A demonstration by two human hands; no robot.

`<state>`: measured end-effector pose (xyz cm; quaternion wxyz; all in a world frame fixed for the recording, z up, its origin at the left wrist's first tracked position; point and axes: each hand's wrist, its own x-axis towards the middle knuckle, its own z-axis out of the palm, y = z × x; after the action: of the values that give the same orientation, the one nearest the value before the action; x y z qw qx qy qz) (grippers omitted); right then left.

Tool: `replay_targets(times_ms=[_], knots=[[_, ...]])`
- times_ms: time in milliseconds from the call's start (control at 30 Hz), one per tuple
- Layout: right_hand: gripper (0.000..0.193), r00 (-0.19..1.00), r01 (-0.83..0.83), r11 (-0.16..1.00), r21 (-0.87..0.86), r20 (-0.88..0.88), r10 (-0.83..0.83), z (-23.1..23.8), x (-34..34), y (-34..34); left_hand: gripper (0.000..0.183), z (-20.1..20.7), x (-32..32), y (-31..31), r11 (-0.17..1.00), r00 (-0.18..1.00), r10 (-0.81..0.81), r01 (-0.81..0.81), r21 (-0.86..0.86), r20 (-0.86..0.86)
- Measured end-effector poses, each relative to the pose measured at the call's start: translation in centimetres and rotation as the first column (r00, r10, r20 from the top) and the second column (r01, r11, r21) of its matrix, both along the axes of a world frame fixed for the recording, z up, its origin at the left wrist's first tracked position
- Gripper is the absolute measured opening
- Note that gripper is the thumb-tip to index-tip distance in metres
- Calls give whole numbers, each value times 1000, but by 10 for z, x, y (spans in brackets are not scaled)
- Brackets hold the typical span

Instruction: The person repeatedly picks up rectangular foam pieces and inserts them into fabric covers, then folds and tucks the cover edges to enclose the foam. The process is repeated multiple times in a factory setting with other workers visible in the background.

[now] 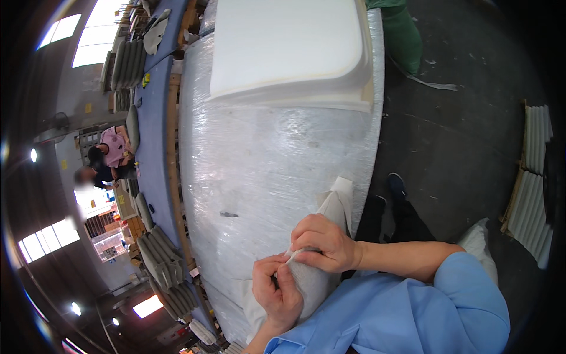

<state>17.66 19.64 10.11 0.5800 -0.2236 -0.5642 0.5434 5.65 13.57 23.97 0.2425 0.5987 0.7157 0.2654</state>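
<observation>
A light grey fabric piece (312,274), bulky like a cushion cover, lies against my body at the table's near edge. My left hand (278,293) pinches its edge between thumb and bent fingers. Right beside it, almost touching, my right hand (321,243) grips the same edge, fingers curled over. A pale folded flap (339,197) of cloth sticks out past my right hand. What lies inside the fabric, if anything, is hidden. A small dark tool (229,214) rests on the plastic-wrapped tabletop (265,159), apart from both hands.
Large white foam sheets (289,47) are stacked on the table. Beyond it runs a blue-covered bench (154,135) with several grey cushions (159,256); two people sit or stand behind. A green sack (404,38) and corrugated pale panels (535,183) are on the floor side.
</observation>
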Motion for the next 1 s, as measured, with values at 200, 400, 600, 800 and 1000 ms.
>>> replay_targets(times_ms=[200,400,600,800,1000], knots=[[10,997,-37,999,-23,-75,35,12,-2,-2,21,11,-3,1,988,996,-78,83,-129,46],[18,991,-130,990,-55,-16,129,14,-7,8,17,-2,0,-17,979,978,141,-115,-169,155],[24,973,-230,968,-106,-51,225,-21,19,17,13,-6,1,-11,969,951,219,-185,-166,217],[28,993,-106,992,-63,-55,103,-51,10,6,38,-11,7,9,957,896,210,-107,-271,390],[23,1000,30,998,-57,4,-29,-50,-4,4,47,-2,9,18,882,959,171,-48,-469,225]])
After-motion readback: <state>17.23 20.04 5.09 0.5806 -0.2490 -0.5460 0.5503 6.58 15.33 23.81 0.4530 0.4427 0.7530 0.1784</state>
